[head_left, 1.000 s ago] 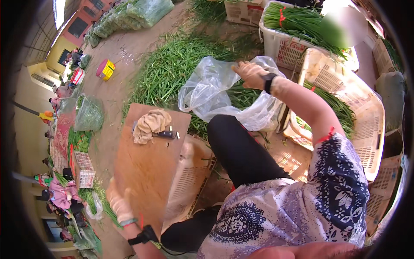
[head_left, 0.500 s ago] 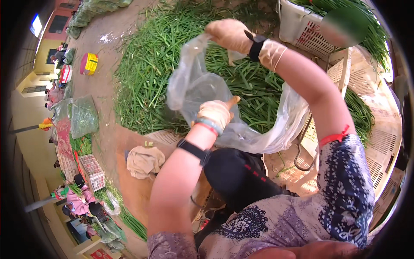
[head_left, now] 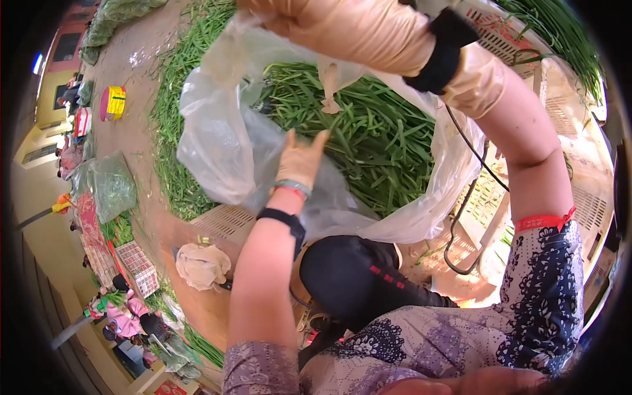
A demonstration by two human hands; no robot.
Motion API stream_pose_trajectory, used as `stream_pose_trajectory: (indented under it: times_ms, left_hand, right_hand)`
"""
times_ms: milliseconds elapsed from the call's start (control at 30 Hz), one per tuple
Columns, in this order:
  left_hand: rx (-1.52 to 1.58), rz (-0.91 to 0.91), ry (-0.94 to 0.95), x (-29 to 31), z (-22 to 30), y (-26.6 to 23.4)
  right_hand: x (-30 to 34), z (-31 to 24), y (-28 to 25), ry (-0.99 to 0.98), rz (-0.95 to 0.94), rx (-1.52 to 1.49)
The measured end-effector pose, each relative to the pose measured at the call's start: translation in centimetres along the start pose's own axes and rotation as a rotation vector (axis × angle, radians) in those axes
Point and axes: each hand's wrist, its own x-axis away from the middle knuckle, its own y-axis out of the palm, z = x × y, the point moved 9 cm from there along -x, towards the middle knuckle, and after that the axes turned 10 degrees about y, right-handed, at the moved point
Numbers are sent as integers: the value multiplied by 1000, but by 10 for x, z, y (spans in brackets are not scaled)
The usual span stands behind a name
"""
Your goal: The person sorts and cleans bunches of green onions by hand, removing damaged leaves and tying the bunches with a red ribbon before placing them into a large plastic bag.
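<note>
A large clear plastic bag point(head_left: 214, 141) spreads wide before me, filled with long, flat green leaves point(head_left: 378, 148) like garlic chives. At the upper edge, my right hand point(head_left: 309, 20), in a loose beige glove, grips the bag's far rim; its fingertips are partly out of view. A limp beige glove finger point(head_left: 330, 85) dangles below it over the leaves. My left hand point(head_left: 301, 161), also gloved, reaches over the bag's near left side with fingers spread and nothing held. Whether it touches the plastic is unclear.
Loose green stalks point(head_left: 174, 148) cover the floor beyond the bag. White plastic crates point(head_left: 569, 125) stand at the right, a dark hooked cable or rod point(head_left: 454, 263) beside them. A crumpled beige cloth point(head_left: 203, 265) lies left of my knee point(head_left: 349, 276). Other people point(head_left: 125, 316) work far left.
My right hand has come closer and moved up and left, pulling the bag's rim along. The bag has opened wider leftward. My left hand has shifted slightly left, its fingers now pointing up.
</note>
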Motion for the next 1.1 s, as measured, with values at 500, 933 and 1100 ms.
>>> stream_pose_trajectory:
  times_ms: [500,933,1100]
  left_hand:
    - [-27,-580,-218,91,-73,-39]
    - [-476,-642,33,127,-64,-19]
    - [-636,-68,131,153,-55,-69]
  right_hand:
    - [3,197,-26,510,258,720]
    - [188,53,224,-157,-445,823]
    - [230,69,295,381,-772,467]
